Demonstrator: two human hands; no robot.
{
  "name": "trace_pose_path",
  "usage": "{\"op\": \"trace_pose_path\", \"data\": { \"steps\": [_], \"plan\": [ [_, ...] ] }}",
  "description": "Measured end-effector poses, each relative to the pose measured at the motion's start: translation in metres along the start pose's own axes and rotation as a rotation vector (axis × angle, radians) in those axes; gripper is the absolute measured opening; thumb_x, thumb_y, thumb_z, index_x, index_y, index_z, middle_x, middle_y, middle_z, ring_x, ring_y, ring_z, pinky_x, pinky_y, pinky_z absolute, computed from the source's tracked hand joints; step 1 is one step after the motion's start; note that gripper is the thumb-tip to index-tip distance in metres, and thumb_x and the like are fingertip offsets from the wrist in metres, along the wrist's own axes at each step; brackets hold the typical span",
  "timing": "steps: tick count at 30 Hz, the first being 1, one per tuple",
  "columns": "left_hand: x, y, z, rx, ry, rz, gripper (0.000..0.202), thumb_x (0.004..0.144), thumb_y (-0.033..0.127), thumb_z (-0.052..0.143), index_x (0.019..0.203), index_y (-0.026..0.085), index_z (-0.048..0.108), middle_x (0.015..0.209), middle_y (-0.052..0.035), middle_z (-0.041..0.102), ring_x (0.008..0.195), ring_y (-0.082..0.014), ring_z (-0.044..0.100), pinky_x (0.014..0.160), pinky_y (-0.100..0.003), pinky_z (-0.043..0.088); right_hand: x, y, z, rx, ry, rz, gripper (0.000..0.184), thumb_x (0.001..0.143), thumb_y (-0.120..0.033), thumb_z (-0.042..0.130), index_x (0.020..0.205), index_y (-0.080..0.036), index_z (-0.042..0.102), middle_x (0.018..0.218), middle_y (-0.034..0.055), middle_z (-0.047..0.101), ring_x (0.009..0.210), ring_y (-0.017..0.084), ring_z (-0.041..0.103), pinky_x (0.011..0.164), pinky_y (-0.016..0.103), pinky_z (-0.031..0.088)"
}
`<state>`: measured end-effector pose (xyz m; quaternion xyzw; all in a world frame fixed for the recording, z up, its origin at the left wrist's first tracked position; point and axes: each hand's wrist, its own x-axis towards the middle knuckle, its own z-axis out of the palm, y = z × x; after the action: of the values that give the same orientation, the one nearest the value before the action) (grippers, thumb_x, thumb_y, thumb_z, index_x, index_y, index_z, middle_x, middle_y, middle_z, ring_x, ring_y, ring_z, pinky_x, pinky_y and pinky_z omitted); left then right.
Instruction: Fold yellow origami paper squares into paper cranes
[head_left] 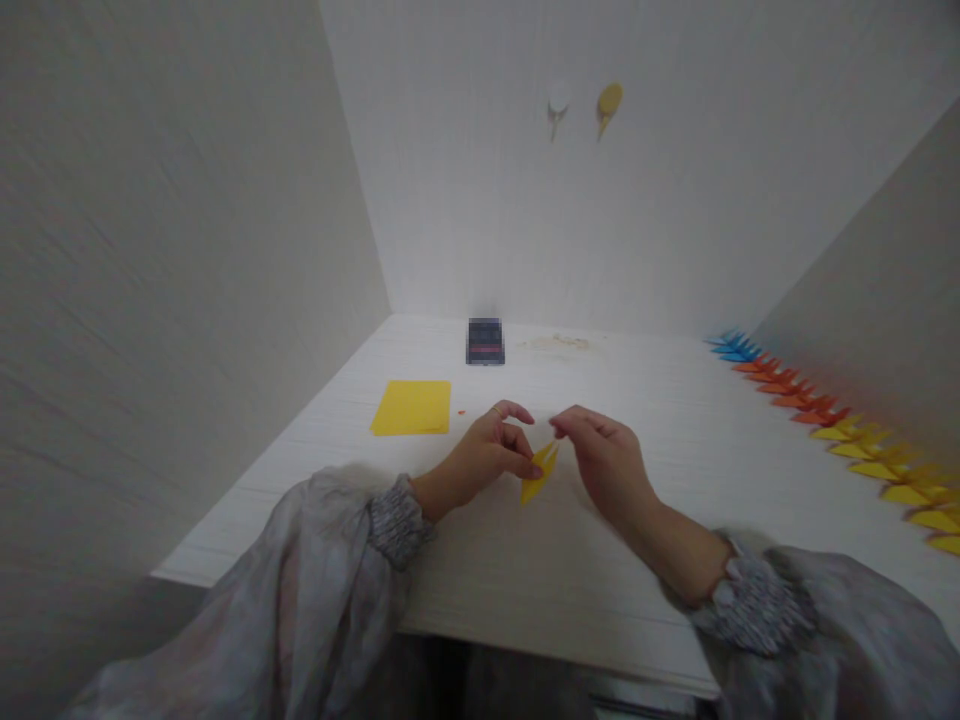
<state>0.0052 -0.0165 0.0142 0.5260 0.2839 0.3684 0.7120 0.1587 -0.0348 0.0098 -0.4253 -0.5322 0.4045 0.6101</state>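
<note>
"Paper, the folded yellow piece: where is it?"
"Over the bench, at five o'clock from mid-view, pinched in the left hand."
"And the right hand?"
"Drawn narrow beside the paper's upper tip; I cannot tell whether it grips."
"What lies around?"
"From the paper, yellow sheets at ten o'clock, and a row of folded shapes, blue, orange and yellow, from two to three."

My left hand covers part of the folded yellow paper, pixels blur the dark object, and the right edge crops the paper-bird row.
</note>
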Motion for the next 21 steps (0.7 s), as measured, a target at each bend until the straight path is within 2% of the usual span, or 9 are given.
{"op": "trace_pose_path", "data": {
  "steps": [4, 6, 9, 11, 14, 21],
  "plan": [
    [0.000, -0.003, -0.001, 0.000, 0.002, 0.010, 0.047, 0.050, 0.004, 0.067, 0.085, 0.017, 0.038, 0.052, 0.0073, 0.056, 0.046, -0.0070, 0.051, 0.050, -0.019, 0.038, 0.014, 0.003, -0.013, 0.053, 0.086, -0.025, 0.007, 0.069, -0.024, 0.060, 0.065, -0.021, 0.064, 0.064, -0.0008, 0.056, 0.068, 0.014, 0.051, 0.072, 0.028, 0.039],
    [0.000, -0.004, -0.001, -0.016, 0.041, 0.044, 0.048, 0.051, 0.006, 0.068, 0.085, 0.018, 0.037, 0.055, 0.0070, 0.056, 0.050, -0.0082, 0.054, 0.053, -0.021, 0.040, 0.014, 0.006, -0.013, 0.079, 0.019, 0.057, 0.012, 0.072, -0.027, 0.057, 0.065, -0.020, 0.065, 0.065, 0.0003, 0.058, 0.066, 0.014, 0.052, 0.069, 0.029, 0.040],
    [0.003, -0.006, -0.003, -0.013, 0.118, 0.115, 0.046, 0.054, 0.010, 0.068, 0.084, 0.018, 0.034, 0.061, 0.0057, 0.058, 0.055, -0.0090, 0.056, 0.056, -0.022, 0.042, 0.007, 0.008, -0.004, 0.066, -0.163, 0.160, 0.021, 0.075, -0.033, 0.053, 0.065, -0.019, 0.063, 0.064, 0.0006, 0.057, 0.064, 0.013, 0.052, 0.064, 0.027, 0.040],
    [0.004, -0.008, -0.005, 0.002, 0.166, 0.163, 0.045, 0.056, 0.013, 0.068, 0.083, 0.019, 0.032, 0.063, 0.0051, 0.059, 0.056, -0.0092, 0.056, 0.057, -0.022, 0.042, 0.001, 0.008, 0.003, 0.032, -0.245, 0.211, 0.011, 0.066, -0.029, 0.063, 0.067, -0.019, 0.060, 0.062, -0.0024, 0.055, 0.059, 0.010, 0.050, 0.057, 0.024, 0.038],
    [0.006, -0.009, -0.007, 0.046, 0.213, 0.194, 0.045, 0.057, 0.016, 0.068, 0.083, 0.019, 0.031, 0.063, 0.0049, 0.059, 0.056, -0.0097, 0.057, 0.057, -0.023, 0.042, -0.002, 0.008, 0.007, -0.032, -0.268, 0.254, 0.016, 0.061, -0.026, 0.068, 0.064, -0.018, 0.055, 0.056, -0.0051, 0.053, 0.051, 0.008, 0.046, 0.049, 0.021, 0.034],
    [0.004, -0.007, -0.007, 0.032, 0.250, 0.152, 0.047, 0.055, 0.015, 0.070, 0.082, 0.018, 0.031, 0.060, 0.0052, 0.059, 0.054, -0.0093, 0.056, 0.057, -0.023, 0.042, -0.003, 0.005, 0.000, -0.105, -0.289, 0.210, 0.011, 0.066, -0.027, 0.062, 0.065, -0.017, 0.059, 0.057, -0.0022, 0.058, 0.053, 0.009, 0.052, 0.055, 0.023, 0.040]
  ]
}}
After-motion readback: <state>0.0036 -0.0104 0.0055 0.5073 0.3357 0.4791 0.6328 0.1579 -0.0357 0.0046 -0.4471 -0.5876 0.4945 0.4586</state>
